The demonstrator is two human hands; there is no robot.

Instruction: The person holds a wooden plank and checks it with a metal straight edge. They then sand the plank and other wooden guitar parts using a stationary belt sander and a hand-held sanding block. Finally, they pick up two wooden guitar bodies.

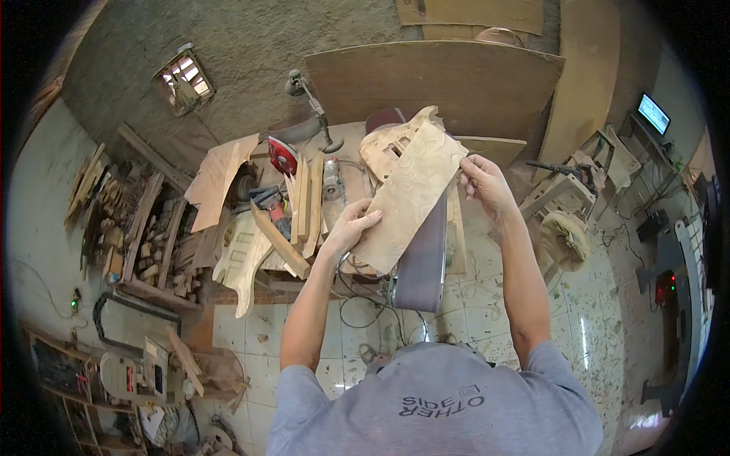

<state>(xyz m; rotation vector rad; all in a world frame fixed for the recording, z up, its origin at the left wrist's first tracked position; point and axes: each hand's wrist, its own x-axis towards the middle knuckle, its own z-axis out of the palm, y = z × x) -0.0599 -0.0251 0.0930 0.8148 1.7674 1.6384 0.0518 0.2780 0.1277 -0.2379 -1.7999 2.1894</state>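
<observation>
A thin rectangular wood sheet [413, 199] with swirling pale grain is held up at a slant between my two hands. My left hand [354, 228] grips its lower left edge, thumb on top and fingers mostly hidden underneath. At the upper right corner, my right hand [487, 185] pinches the edge between thumb and fingers. Below the sheet, partly covered by it, runs the wide dark belt of a belt sander [420, 270]. A pale electric-guitar body [372, 152] with cut-out cavities lies just behind the sheet, partly hidden by it.
Wood strips [303, 201], a red clothes iron [282, 155] and a grey power tool [332, 178] crowd the bench's left side. Another guitar body [245, 254] hangs over its front-left edge. A large brown board [437, 87] stands behind; scrap wood [152, 243] fills the left shelves.
</observation>
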